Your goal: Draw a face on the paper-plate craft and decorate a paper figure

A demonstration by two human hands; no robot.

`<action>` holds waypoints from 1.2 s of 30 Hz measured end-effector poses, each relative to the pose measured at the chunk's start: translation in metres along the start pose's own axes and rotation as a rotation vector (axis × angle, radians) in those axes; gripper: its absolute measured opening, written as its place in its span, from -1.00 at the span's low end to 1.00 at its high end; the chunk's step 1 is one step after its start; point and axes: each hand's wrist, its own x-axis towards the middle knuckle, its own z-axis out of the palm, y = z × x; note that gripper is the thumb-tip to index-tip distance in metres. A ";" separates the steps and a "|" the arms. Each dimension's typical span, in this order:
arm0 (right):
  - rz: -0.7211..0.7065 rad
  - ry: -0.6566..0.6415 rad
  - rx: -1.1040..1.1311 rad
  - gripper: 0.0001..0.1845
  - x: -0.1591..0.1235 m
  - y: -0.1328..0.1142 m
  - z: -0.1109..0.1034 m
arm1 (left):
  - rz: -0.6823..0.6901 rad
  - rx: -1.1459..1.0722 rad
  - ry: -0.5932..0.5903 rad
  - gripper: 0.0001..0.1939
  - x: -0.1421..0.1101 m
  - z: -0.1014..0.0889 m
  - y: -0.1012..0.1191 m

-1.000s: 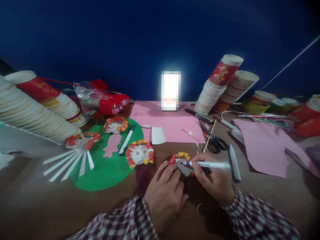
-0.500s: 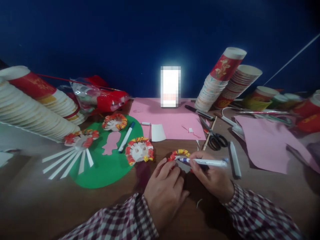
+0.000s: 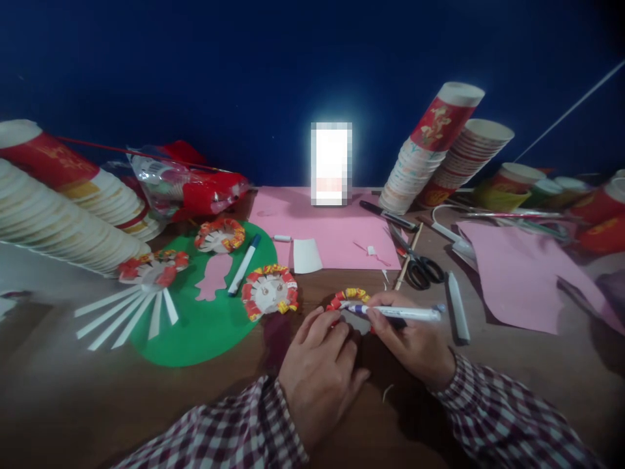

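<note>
My right hand (image 3: pixel 413 342) grips a white marker pen (image 3: pixel 407 314) with a dark purple tip end, held nearly level and pointing left. Its tip meets a cut paper cup (image 3: pixel 355 296) whose strips are curled into a red and yellow ring. My left hand (image 3: pixel 325 365) bends its fingers over the near left side of that cup, hiding much of it, and holds it against the table. Left of the hands lies a similar cup piece (image 3: pixel 269 292) with a face drawn in its middle.
A green paper sheet (image 3: pixel 195 339) carries a capped marker (image 3: pixel 244 266) and a pink cutout (image 3: pixel 213 277). Scissors (image 3: pixel 422 268), a grey-white pen-shaped piece (image 3: pixel 458 309) and pink paper (image 3: pixel 517 273) lie to the right. Stacked cups (image 3: pixel 63 215) lean left, more cups (image 3: pixel 446 120) right. A lit screen (image 3: pixel 331 163) stands behind.
The whole view has shifted slightly. My left hand stays on the cut cup, and the marker in my right hand has moved only a little.
</note>
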 end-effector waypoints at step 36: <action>0.011 -0.029 0.005 -0.90 -0.003 0.001 0.000 | 0.012 0.003 0.006 -0.72 0.000 0.002 -0.001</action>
